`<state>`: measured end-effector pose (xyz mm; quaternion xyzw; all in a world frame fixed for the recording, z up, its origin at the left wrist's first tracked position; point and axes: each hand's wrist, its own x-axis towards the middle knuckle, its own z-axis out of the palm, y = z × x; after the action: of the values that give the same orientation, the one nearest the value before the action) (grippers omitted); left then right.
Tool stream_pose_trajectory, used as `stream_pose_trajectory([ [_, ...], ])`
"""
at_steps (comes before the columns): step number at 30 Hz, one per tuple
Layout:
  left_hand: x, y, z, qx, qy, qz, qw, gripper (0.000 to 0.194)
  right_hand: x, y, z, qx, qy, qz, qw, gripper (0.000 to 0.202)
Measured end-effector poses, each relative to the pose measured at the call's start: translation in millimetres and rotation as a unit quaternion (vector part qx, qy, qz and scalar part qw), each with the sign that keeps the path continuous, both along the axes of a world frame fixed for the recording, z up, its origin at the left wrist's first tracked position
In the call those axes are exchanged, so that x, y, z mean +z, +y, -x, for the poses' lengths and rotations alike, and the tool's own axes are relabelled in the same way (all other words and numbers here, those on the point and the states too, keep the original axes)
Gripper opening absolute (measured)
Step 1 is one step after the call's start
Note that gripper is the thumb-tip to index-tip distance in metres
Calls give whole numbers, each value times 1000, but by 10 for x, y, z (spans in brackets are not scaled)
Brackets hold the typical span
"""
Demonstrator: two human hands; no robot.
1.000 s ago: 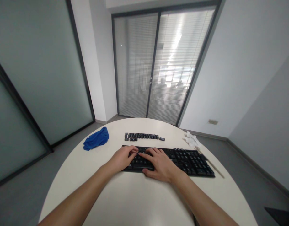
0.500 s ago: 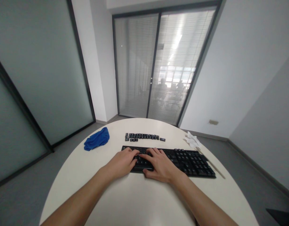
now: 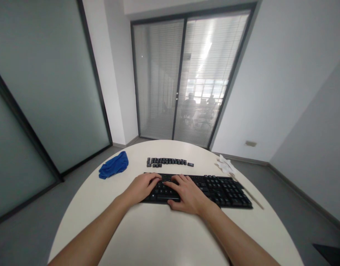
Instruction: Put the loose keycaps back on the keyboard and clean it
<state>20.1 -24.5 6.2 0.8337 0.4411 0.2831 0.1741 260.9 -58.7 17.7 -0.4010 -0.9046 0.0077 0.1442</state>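
Note:
A black keyboard [image 3: 223, 192] lies on the round table in front of me, with part of its upper rows bare of keycaps. My left hand [image 3: 140, 186] is over its left end, thumb and fingertips drawn together just above the keys. Whatever may be between those fingertips is too small to make out. On the middle of the keyboard rests my right hand [image 3: 188, 195], its fingers stretched out and its thumb apart by the front edge. Behind the keyboard sit several loose black keycaps [image 3: 170, 161] in rows.
A blue cloth [image 3: 113, 165] lies crumpled at the table's left. Toward the right edge are a white crumpled tissue or cloth [image 3: 225, 165] and a thin stick [image 3: 253, 197] beside the keyboard. The pale round table [image 3: 147, 236] ends near a glass door [image 3: 161, 81] with blinds.
My left hand has shifted slightly left and up, its thumb moving from the lower keys toward the fingertips. More front-left keys show. My right hand has stayed nearly still.

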Motion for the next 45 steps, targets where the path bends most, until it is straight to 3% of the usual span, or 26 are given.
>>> stream_pose_trajectory([
  [8, -63, 159, 88, 111, -21, -51, 992, 26, -8, -11, -13, -1, 1, -7, 1000, 63],
  [12, -82, 327, 82, 138, 3, -48, 989, 27, 3, -16, -22, 3, -1, -5, 1000, 63],
  [17, 8, 547, -35, 103, 140, -74, 982, 29, 3, -19, -31, 4, 2, -5, 1000, 61],
  [22, 110, 725, -198, 74, 202, -84, 973, 27, -4, -7, -54, 7, 1, -6, 1000, 62],
  [28, 117, 867, -410, 65, 258, -76, 961, 24, 2, -9, -67, 6, 5, -9, 1000, 63],
  [34, 89, 908, -555, 79, 281, -58, 955, 24, -20, -6, -75, 9, 15, -11, 1000, 62],
  [45, 105, 885, -512, 41, 212, -42, 976, 31, -22, -9, -81, 10, 11, -11, 1000, 62],
])
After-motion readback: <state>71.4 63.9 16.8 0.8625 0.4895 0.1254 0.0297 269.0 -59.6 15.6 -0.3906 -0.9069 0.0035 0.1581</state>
